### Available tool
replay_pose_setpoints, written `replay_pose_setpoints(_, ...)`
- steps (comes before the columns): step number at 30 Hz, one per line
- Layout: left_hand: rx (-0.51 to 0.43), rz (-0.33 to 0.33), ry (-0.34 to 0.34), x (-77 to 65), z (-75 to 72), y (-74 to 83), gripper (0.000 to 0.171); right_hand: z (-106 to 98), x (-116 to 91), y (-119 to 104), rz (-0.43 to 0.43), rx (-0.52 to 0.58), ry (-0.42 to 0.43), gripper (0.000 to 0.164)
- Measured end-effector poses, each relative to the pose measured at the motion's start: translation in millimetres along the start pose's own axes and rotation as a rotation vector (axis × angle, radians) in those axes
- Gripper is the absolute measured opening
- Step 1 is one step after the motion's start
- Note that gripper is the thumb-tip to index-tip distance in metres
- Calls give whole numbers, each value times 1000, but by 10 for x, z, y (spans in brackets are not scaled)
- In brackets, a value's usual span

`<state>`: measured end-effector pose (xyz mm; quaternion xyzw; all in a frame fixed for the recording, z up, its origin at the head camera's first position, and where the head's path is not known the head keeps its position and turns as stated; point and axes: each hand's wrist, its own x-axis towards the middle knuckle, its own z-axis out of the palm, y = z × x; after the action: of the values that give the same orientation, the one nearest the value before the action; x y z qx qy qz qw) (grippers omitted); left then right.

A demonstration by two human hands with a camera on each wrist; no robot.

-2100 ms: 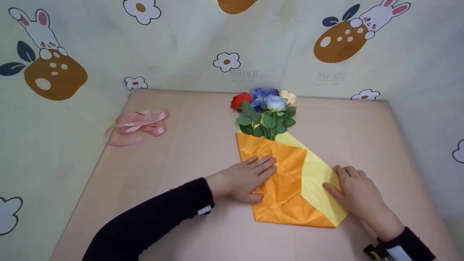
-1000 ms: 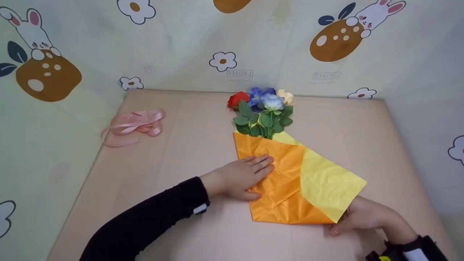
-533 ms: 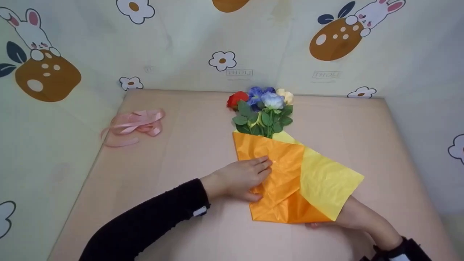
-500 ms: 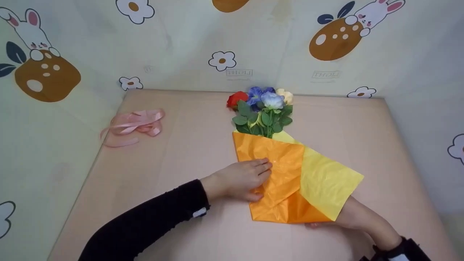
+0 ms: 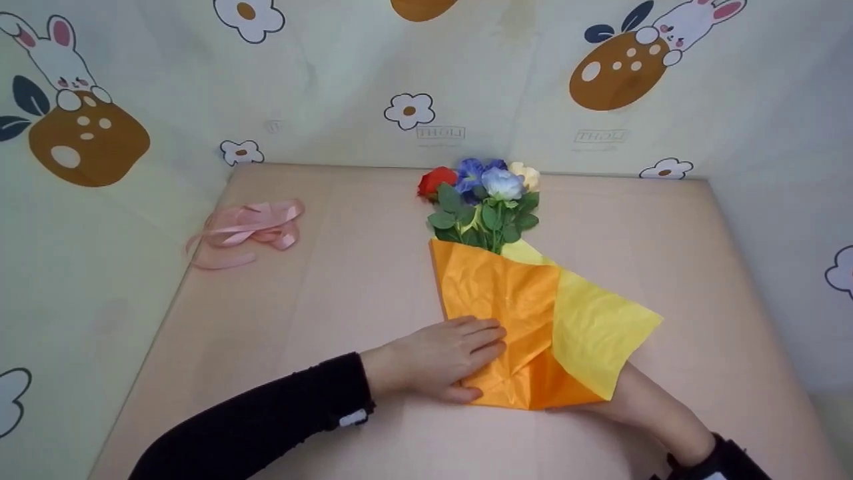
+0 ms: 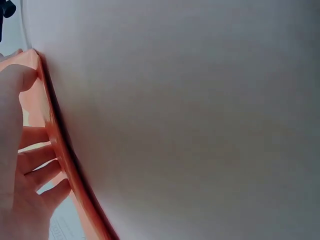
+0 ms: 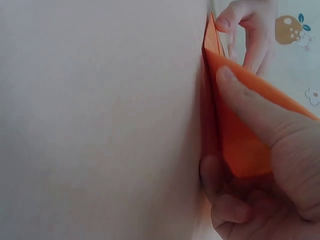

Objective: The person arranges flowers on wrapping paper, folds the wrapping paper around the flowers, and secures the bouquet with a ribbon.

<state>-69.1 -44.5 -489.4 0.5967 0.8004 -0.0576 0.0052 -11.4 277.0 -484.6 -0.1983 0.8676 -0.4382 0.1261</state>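
A bouquet of artificial flowers (image 5: 500,183) in red, blue and cream lies at the back of the table, its stems inside wrapping paper (image 5: 506,300) with an orange front. My left hand (image 5: 453,360) rests on the left side of the orange front, fingers extended and thumb near the bottom edge. My right hand (image 5: 640,397) reaches beneath the yellow flap (image 5: 603,330), its fingers hidden from the head view. In the right wrist view, the thumb (image 7: 250,102) lies along the orange underside while the fingers (image 7: 230,207) curl at the paper's lower fold.
A loose heap of pink ribbon (image 5: 253,227) lies at the table's back left. Behind the table (image 5: 360,220) hangs a pale cloth (image 5: 346,80) printed with rabbits and flowers. Black sleeves (image 5: 266,407) cover both forearms.
My right hand has gone from the top of the yellow flap to beneath it, and the flap's corner has spread outward. My left hand has slid down the orange paper toward me.
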Motion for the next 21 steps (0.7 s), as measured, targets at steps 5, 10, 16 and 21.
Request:
replay_pose_setpoints(5,-23,-22,-37,-55,10,7,80,118,58,-53,-58,-24,22,70)
replay_pose_setpoints(10,-31,-17,-36,-89,26,-3,82,163,95,-121,-2,-99,-18,82)
replay_pose_setpoints(16,-46,-23,-51,-111,43,-7,84,207,112,-204,98,-208,-66,103)
replay_pose_setpoints(21,-39,-52,-66,-108,52,13,85,297,147,-227,-5,-356,-27,107)
